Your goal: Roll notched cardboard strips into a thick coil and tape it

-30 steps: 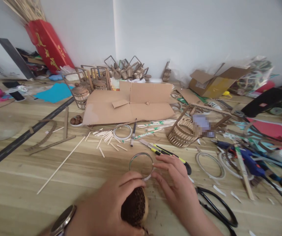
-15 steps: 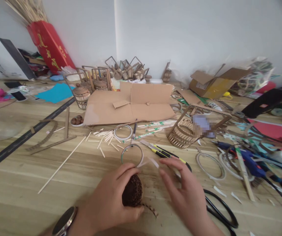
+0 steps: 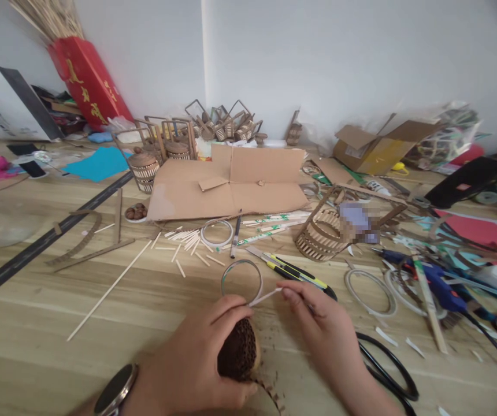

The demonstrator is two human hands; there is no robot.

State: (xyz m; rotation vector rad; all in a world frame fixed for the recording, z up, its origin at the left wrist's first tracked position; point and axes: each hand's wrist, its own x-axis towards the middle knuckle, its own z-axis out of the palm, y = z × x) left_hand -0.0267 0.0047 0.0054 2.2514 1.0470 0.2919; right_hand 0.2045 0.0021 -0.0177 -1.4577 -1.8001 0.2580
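Observation:
My left hand (image 3: pixel 192 358) is curled around a dark brown coil (image 3: pixel 237 349) of tightly rolled corrugated strip, with a loose tail of strip trailing below it. Just beyond the left fingertips stands a thin roll of tape (image 3: pixel 261 281); those fingertips touch its lower edge. A narrow whitish tape strip (image 3: pixel 266 296) stretches from there to my right hand (image 3: pixel 324 332), whose thumb and forefinger are pinched on its end. The underside of the coil is hidden by my left palm.
Behind the right hand lie yellow-black utility knives (image 3: pixel 294 271), with black-handled scissors (image 3: pixel 391 370) at its near side. A woven basket (image 3: pixel 322 234), a blue glue gun (image 3: pixel 441 289) and tape rolls (image 3: pixel 372 293) spread rightward. Short sticks (image 3: pixel 190 238) and flattened cardboard (image 3: pixel 231 190) lie ahead.
My right thumb and forefinger have closed on the tape strip, which is now drawn straight. The coil and the tape roll have shifted slightly right and nearer with my left hand.

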